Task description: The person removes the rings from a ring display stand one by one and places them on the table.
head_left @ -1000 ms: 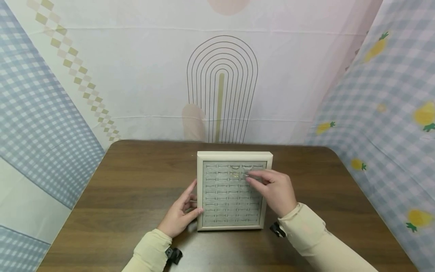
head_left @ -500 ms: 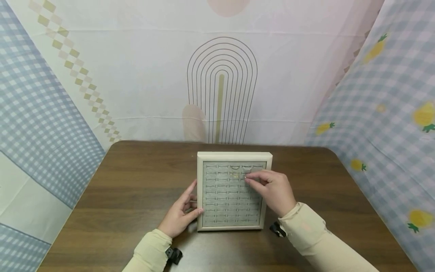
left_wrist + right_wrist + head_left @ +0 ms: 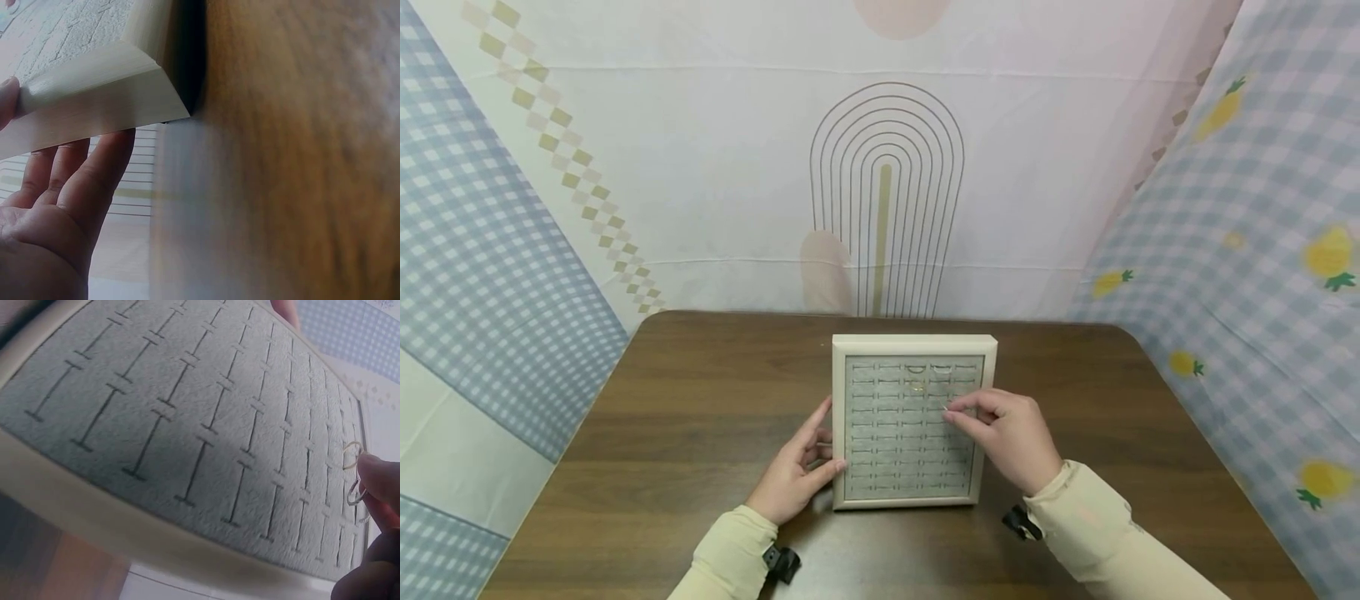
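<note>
A ring display board (image 3: 895, 450) with a cream frame and grey slotted padding stands propped up on the table. My left hand (image 3: 795, 482) holds its left edge, thumb on the front and fingers behind. In front of the padding, my right hand (image 3: 1009, 433) pinches a small silver ring (image 3: 357, 492) between thumb and forefinger. A gold ring (image 3: 917, 386) sits in the second row of slots. Above it, in the top row, are a dark gold-toned ring (image 3: 916, 369) and a silver-coloured ring (image 3: 942, 369).
The board stands near the middle of a brown wooden table (image 3: 715, 383) with rounded far corners. A white patterned cloth (image 3: 737, 167) hangs behind. Checked cloths (image 3: 1262, 333) flank both sides. Black wrist cameras (image 3: 782, 564) sit at both cuffs.
My right hand has drawn the silver ring away from its second-row slot and moved slightly down. The left hand keeps its hold on the board's edge.
</note>
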Available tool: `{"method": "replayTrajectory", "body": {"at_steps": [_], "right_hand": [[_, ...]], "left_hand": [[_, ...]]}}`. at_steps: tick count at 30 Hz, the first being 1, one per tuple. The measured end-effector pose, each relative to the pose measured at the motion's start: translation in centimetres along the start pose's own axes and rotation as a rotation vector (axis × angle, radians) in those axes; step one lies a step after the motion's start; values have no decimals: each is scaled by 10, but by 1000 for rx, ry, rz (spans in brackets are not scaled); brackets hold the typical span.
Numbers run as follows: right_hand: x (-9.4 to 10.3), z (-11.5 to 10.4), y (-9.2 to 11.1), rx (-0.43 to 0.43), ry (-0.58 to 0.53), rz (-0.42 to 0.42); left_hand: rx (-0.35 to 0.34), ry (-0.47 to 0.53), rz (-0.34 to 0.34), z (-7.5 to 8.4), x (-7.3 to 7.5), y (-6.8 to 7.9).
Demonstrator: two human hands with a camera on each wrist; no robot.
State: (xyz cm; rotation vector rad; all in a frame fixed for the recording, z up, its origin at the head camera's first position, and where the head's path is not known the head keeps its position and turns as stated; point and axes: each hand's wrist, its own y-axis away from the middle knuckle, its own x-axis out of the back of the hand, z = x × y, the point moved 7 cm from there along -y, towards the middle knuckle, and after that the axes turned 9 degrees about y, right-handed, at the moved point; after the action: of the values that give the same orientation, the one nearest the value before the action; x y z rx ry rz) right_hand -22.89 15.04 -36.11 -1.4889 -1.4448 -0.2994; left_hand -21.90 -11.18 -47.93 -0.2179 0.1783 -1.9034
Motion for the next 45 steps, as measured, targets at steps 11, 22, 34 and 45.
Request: {"method": "replayTrajectory", "body": {"at_steps": [11,22,34,45], "right_hand": [[9,17,19,-48,21,15],[12,44,45,-164,59,-7],[16,70,67,-236,103,-41],[23,106,97,-354,159,-116]], "left_hand": [[1,-3,-4,1,1,0],[3,-16,7,2,1,0],[11,-6,9,2,0,2],[28,-14,21,3,-1,3]]}}
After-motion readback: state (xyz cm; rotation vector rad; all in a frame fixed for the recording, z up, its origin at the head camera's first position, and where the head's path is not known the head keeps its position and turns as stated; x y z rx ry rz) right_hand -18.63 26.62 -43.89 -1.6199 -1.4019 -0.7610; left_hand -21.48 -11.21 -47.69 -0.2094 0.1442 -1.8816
